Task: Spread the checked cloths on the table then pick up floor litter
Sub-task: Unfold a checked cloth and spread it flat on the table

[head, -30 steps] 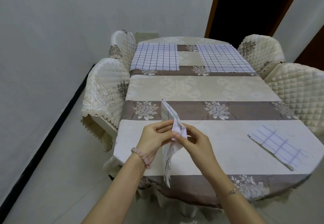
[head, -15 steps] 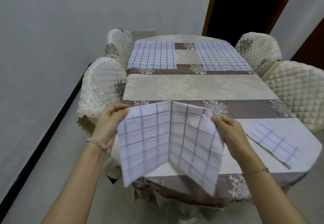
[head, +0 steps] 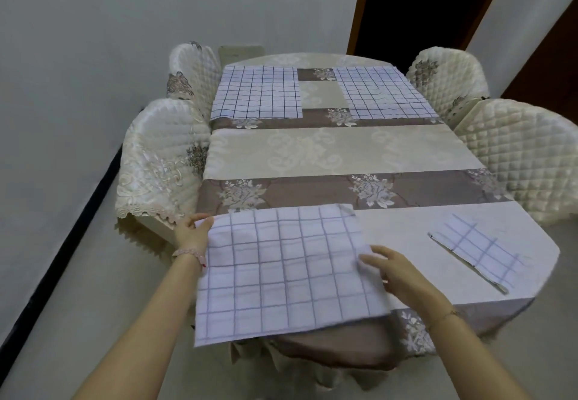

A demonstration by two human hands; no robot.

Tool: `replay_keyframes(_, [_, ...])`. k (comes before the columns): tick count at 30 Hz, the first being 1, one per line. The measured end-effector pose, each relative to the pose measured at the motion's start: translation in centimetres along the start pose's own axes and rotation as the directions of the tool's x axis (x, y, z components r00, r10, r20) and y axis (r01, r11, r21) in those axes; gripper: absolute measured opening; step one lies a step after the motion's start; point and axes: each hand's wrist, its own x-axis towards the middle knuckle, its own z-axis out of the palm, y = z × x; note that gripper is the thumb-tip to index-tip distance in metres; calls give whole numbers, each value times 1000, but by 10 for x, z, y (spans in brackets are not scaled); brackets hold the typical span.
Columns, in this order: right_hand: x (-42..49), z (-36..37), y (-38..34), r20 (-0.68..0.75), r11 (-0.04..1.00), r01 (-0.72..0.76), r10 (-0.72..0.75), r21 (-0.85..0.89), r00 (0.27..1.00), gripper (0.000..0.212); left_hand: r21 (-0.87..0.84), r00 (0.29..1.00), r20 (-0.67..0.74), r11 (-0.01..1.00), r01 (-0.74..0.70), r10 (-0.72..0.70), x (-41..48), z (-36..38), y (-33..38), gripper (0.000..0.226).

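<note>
Our checked cloth (head: pixel 287 268) lies open at the near-left of the desk (head: pixel 344 155), its near edge overhanging. Our left hand (head: pixel 192 233) pinches the far-left corner and our right hand (head: pixel 397 271) rests flat-fingered on the right edge. We should slide the cloth fully on, square to the desk edge.

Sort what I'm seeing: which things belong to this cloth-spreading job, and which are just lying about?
Job: near checked cloth, left hand gripping its corner, right hand on its edge; folded checked cloth, not yet spread; far-left cloth and far-right cloth, already flat; table.
Just there: quilted chairs, dark doorway.
</note>
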Motion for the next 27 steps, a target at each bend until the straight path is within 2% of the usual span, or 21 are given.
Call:
replay_keyframes(2, [-4,3,19,22,998,-33,34,-62,999,19,15,997,-34,998,64,-64,5,0,-13,8])
replay_keyframes(3, [-7,5,26,23,996,-34,36,-80,999,19,63,997,-23,995,77,-75,6,0,-17,9])
replay_keyframes(4, [-9,7,31,20,996,-31,33,-82,999,18,165,998,-8,984,69,-68,5,0,-21,20])
replay_keyframes(6, [-13,8,33,-6,999,-14,14,-33,1000,15,432,998,19,900,-63,60,-3,0,-24,38])
replay_keyframes(8, [-16,12,31,-18,1000,12,-12,8,1000,14,518,957,143,805,-289,251,-23,7,-19,41])
replay_keyframes(10, [-20,18,24,-32,999,42,-41,5,999,11,389,872,404,810,-438,277,-57,19,-9,40])
replay_keyframes(12, [-22,25,16,-47,997,83,-83,-2,995,11,286,724,654,814,-505,219,-96,33,-2,49])
replay_keyframes(13, [-23,27,13,-54,995,101,-100,7,993,11,276,641,741,777,-566,203,-114,40,2,58])
replay_keyframes(15, [-25,32,6,-58,991,127,-124,51,991,13,265,524,829,689,-675,194,-142,51,4,74])
replay_keyframes(17, [-27,35,1,-56,988,145,-142,59,988,13,265,489,851,648,-714,191,-156,60,1,79])
replay_keyframes(19, [-31,36,-1,-47,984,162,-159,78,986,12,240,503,838,684,-689,212,-160,66,-1,64])
replay_keyframes(22, [-35,30,-3,-42,977,178,-174,116,984,14,153,588,760,803,-576,277,-155,65,5,21])
replay_keyframes(23, [-37,26,-3,-50,977,176,-171,117,984,14,128,617,726,821,-556,304,-149,61,7,15])
replay_keyframes(27, [-38,2,-2,-75,975,176,-168,136,983,17,74,736,571,870,-487,364,-110,37,25,28])
